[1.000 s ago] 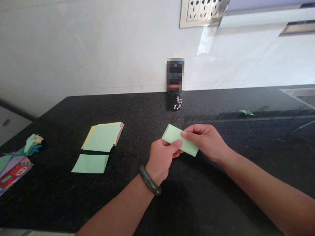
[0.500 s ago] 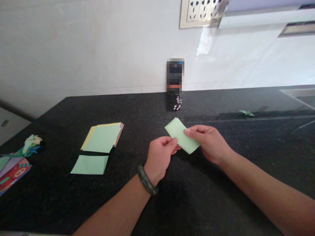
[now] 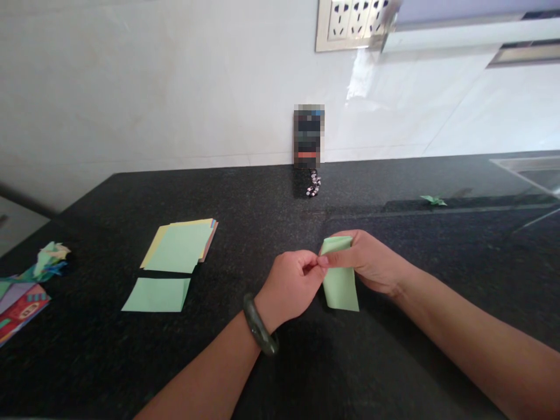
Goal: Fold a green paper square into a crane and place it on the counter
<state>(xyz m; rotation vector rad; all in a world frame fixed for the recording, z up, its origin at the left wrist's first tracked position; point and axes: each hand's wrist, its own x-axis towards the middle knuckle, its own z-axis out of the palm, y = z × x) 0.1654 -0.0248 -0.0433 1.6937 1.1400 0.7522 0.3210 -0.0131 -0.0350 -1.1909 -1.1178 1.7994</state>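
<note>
Both my hands hold a folded light green paper [image 3: 340,286] just above the black counter [image 3: 280,361]. The paper now stands lengthwise, its long side running toward me. My left hand [image 3: 292,286], with a dark green bangle on the wrist, is closed and pinches the paper's left edge. My right hand [image 3: 370,262] is closed on the paper's upper part, thumb tip meeting the left fingers. To the left lie a stack of coloured paper sheets [image 3: 181,246] with a green sheet on top, and a single folded green sheet [image 3: 157,294] in front of it.
A blurred dark object [image 3: 308,136] leans on the white wall, with a small beaded item [image 3: 313,183] at its foot. A small green folded paper figure [image 3: 433,200] sits far right. Folded paper pieces [image 3: 48,261] and a printed packet [image 3: 20,306] lie at the left edge. A socket panel [image 3: 350,23] is on the wall.
The green paper has been turned from lying slantwise to pointing toward me and lowered nearer the counter. Both hands shifted slightly down and closer together, fingertips now meeting at its left edge.
</note>
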